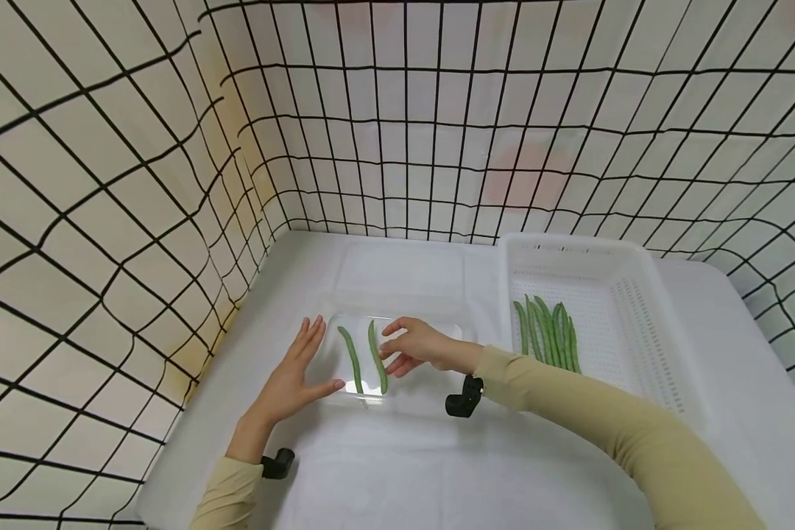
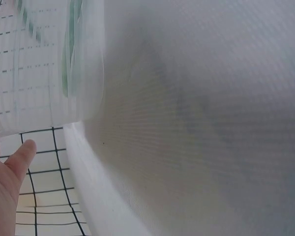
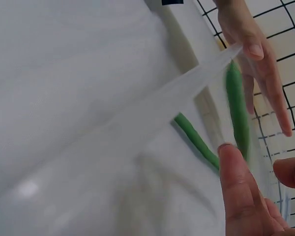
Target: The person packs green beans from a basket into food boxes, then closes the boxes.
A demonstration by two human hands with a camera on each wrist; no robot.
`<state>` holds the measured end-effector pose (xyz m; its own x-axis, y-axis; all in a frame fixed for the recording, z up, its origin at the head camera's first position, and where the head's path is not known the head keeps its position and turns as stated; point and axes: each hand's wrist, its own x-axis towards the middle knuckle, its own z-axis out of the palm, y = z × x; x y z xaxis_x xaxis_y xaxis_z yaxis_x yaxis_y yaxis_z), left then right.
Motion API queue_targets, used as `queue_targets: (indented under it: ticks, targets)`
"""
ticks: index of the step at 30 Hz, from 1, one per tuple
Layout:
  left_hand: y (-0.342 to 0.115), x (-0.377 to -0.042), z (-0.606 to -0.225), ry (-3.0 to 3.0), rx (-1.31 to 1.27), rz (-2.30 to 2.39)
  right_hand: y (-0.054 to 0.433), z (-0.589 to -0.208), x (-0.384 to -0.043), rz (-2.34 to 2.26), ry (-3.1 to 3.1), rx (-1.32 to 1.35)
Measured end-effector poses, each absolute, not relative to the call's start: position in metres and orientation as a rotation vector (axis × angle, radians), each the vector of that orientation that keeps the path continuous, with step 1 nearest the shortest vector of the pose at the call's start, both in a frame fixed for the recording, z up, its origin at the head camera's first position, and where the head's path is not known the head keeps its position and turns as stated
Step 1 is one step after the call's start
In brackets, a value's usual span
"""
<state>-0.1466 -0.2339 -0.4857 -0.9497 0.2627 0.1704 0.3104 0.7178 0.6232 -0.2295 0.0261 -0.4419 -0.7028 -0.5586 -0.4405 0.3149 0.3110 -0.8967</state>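
A clear plastic container (image 1: 407,391) stands on the table in the head view, with two green beans inside, a left bean (image 1: 352,357) and a right bean (image 1: 375,357). My left hand (image 1: 290,386) is spread at the container's left side, its thumb by the near rim. Over the container, my right hand (image 1: 424,346) has loosely bent fingers beside the right bean. In the right wrist view its thumb (image 3: 236,182) and fingers stand apart, one bean partly hidden behind the thumb. The left wrist view catches my left thumb (image 2: 22,156) below the container wall (image 2: 37,110).
On the right stands a white perforated basket (image 1: 599,302) holding several green beans (image 1: 553,335). Black wire grid (image 1: 404,147) rises behind and beside the table. A white cloth (image 1: 384,478) covers the table. Each wrist wears a small black camera (image 1: 464,397).
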Motion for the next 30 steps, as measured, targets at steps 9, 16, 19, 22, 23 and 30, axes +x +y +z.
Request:
queue_targets:
  ticks: [9,16,19,22,23,30]
  targets:
    - [-0.233,-0.147,-0.485,-2.855,-0.461,-1.041,0.042,-0.440,-0.230,-1.479,1.835,-0.242]
    - [-0.234,-0.146,-0.485,-2.853,-0.469,-1.048,0.069,-0.434,-0.227,-1.531,1.772,-0.213]
    - [-0.234,-0.145,-0.484,-2.848,-0.458,-1.053,0.086,-0.426,-0.225,-1.549,1.753,-0.242]
    - [-0.234,-0.145,-0.485,-2.849,-0.458,-1.071,0.108,-0.415,-0.226,-1.573,1.776,-0.280]
    - [-0.234,-0.145,-0.484,-2.849,-0.463,-1.078,0.117,-0.411,-0.227,-1.577,1.796,-0.286]
    - [-0.232,-0.146,-0.484,-2.849,-0.476,-1.051,0.196,-0.398,-0.246,-1.554,2.036,-0.172]
